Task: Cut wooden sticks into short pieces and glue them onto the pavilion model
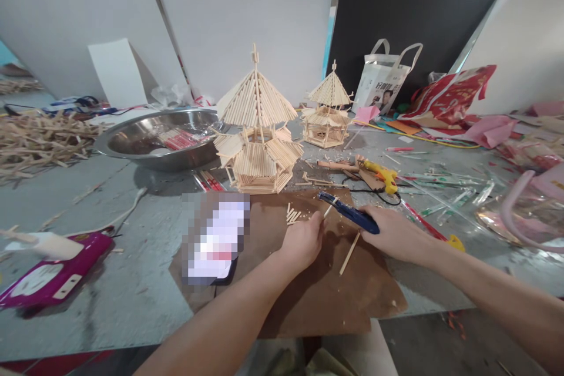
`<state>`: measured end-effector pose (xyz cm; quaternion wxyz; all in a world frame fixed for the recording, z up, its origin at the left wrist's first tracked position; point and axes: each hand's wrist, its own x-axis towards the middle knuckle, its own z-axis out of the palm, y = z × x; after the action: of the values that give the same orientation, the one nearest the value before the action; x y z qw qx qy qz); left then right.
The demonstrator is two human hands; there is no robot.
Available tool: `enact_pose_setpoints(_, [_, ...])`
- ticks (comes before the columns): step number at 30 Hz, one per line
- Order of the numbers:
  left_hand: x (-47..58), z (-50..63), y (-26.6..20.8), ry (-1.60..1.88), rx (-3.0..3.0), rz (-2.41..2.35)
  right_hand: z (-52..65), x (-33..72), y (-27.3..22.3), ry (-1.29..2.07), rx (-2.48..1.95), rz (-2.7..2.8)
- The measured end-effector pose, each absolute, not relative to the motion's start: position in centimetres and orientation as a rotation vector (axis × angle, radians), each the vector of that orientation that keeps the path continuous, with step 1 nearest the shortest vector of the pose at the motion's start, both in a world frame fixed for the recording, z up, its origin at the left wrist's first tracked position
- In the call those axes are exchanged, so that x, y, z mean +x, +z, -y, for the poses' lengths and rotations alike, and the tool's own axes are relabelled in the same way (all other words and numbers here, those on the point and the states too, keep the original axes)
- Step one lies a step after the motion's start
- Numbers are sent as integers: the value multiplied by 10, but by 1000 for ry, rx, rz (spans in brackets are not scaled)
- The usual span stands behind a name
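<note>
My left hand (305,239) is closed in a pinch on a thin wooden stick (327,210), whose tip points up toward a blue cutter. My right hand (388,234) grips this blue cutter (352,214) by its handle; its head lies at the stick, and its jaws are too small to make out. Below the cutter a longer wooden stick (349,255) lies on a brown sheet (308,305). Several short cut pieces (292,215) lie together on the sheet, left of the cutter. A phone (218,238) with a blurred screen rests at the sheet's left.
Behind the sheet stands a stick-built pavilion (258,153), with a smaller pavilion (328,111) farther back. A steel basin (127,150) holds wrapped red packs. A yellow glue gun (382,176), plastic wrappers (458,202) and a bag (379,85) are on the right; a magenta tissue pack (83,247) lies left.
</note>
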<state>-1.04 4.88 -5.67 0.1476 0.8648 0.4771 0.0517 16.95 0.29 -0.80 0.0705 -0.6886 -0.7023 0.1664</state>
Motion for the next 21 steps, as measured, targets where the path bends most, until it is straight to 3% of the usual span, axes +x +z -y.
enact_pose_setpoints(21, [-11, -49, -57, 156, 2482, -1366, -3, 172, -9, 547, -2035, 2107])
